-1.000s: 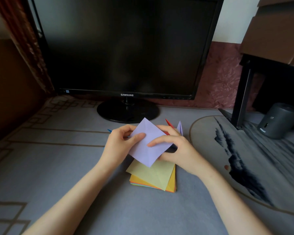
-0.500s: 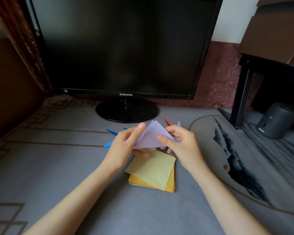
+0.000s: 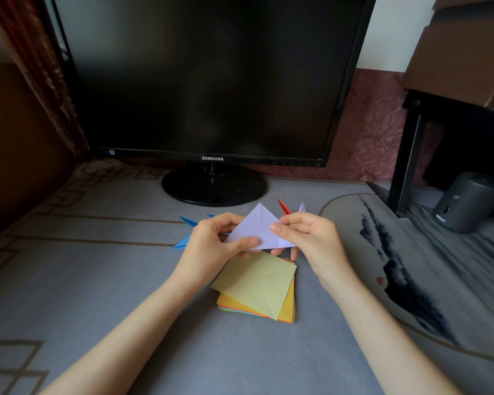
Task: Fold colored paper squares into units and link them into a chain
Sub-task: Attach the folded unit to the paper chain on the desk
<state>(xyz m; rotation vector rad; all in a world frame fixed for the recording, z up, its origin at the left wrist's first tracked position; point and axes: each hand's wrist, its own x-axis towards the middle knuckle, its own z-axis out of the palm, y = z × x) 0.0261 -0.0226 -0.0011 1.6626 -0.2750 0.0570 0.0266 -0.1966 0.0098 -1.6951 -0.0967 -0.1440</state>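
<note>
Pinched in left grip (image 3: 208, 248) and right grip (image 3: 311, 238): lilac paper (image 3: 257, 227), folded to a triangle. Risk of edges slipping out of line, creasing crooked, spoiling the fit.

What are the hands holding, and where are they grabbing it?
A lilac paper folded into a triangle. The left hand pinches it near its lower left corner, and the right hand pinches its right side.
</note>
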